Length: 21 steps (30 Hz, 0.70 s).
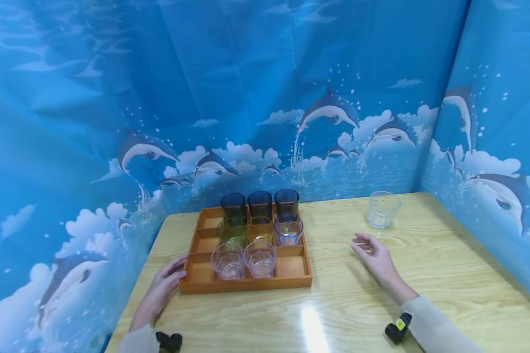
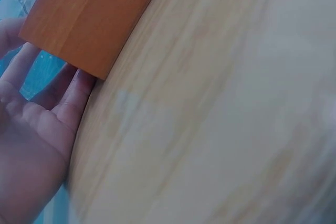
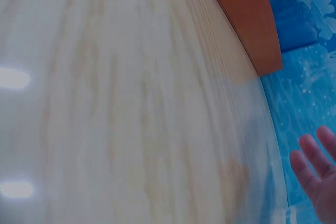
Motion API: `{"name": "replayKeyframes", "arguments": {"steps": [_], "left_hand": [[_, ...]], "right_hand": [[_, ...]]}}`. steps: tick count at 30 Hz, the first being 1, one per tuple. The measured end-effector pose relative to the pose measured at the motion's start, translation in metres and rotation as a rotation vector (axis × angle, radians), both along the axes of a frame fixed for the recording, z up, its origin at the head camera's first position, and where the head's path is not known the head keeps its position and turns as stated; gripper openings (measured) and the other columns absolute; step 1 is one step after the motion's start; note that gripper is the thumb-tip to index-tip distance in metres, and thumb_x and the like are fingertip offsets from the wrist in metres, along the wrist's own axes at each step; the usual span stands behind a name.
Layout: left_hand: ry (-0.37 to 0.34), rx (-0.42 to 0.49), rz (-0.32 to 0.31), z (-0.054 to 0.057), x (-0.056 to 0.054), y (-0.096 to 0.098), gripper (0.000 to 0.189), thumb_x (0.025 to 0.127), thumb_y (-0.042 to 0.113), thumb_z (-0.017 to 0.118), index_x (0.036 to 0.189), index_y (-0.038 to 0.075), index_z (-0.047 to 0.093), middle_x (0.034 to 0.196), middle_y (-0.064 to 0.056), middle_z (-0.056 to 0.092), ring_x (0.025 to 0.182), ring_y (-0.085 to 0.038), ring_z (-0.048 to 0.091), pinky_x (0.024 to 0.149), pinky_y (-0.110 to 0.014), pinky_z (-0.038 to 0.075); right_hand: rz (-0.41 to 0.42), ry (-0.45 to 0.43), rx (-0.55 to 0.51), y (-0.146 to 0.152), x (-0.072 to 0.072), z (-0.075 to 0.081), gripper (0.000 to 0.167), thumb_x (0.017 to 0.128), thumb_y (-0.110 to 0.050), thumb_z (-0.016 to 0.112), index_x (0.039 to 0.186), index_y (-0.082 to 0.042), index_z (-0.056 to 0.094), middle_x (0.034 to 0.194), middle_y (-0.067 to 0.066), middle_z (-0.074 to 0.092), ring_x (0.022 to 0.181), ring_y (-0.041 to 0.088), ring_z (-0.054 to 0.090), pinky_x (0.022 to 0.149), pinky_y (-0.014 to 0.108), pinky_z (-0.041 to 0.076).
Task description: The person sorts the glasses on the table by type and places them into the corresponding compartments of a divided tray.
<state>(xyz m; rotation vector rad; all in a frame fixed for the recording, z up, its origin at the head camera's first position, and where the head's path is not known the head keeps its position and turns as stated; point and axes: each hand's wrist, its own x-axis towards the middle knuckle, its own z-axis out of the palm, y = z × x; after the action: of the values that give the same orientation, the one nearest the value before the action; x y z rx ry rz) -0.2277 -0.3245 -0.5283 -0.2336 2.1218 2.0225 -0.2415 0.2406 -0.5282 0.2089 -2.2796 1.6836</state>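
An orange-brown wooden tray with compartments holds drinking glasses in three rows. Three dark glasses stand at the back. A green glass, an amber glass and a blue-rimmed glass make the middle row. Two pale pink glasses are in front; the front right compartment shows bare wood. My left hand rests its fingers against the tray's left side near the front corner. To the tray's right, my right hand holds nothing, fingers loosely bent, nearest a clear glass.
A light wood-grain table carries everything. Blue dolphin-print sheets rise along its back and both sides. The clear glass is near the table's far right corner. Each wrist has a small black device strapped on.
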Motion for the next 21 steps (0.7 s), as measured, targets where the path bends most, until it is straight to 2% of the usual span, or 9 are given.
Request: {"name": "replayKeyframes", "arguments": {"steps": [11,15,18,21], "left_hand": [[-0.019,0.009,-0.001,-0.001,-0.001,-0.002,0.064,0.090,0.024,0.059,0.145,0.013,0.031,0.150,-0.008,0.023,0.135,-0.024,0.020,0.107,-0.046,0.021],[-0.011,0.003,-0.003,-0.002,-0.001,-0.002,0.063,0.089,0.022,0.059,0.145,0.012,0.031,0.149,-0.008,0.025,0.134,-0.022,0.023,0.103,-0.036,0.030],[0.001,-0.002,-0.011,-0.003,-0.001,-0.003,0.063,0.090,0.021,0.059,0.145,0.011,0.031,0.149,-0.009,0.025,0.133,-0.022,0.023,0.095,-0.025,0.036],[0.006,0.004,-0.014,-0.003,-0.002,-0.003,0.062,0.090,0.020,0.058,0.145,0.011,0.031,0.149,-0.009,0.025,0.133,-0.022,0.023,0.090,-0.020,0.038]], "right_hand": [[-0.128,0.007,0.006,0.033,-0.009,-0.002,0.042,0.090,-0.013,0.061,0.122,0.011,0.047,0.107,0.020,0.058,0.085,-0.003,0.056,0.068,0.013,0.048],[-0.178,-0.004,0.013,0.044,-0.011,-0.005,0.045,0.090,-0.013,0.061,0.124,0.010,0.044,0.111,0.023,0.055,0.084,-0.005,0.053,0.066,0.014,0.049],[-0.204,-0.020,0.017,0.050,-0.012,-0.006,0.048,0.091,-0.016,0.060,0.127,0.010,0.041,0.116,0.024,0.051,0.086,-0.006,0.050,0.066,0.013,0.048],[-0.231,-0.034,0.017,0.056,-0.014,-0.005,0.053,0.091,-0.019,0.059,0.131,0.008,0.037,0.121,0.026,0.047,0.089,-0.004,0.049,0.068,0.011,0.047]]}}
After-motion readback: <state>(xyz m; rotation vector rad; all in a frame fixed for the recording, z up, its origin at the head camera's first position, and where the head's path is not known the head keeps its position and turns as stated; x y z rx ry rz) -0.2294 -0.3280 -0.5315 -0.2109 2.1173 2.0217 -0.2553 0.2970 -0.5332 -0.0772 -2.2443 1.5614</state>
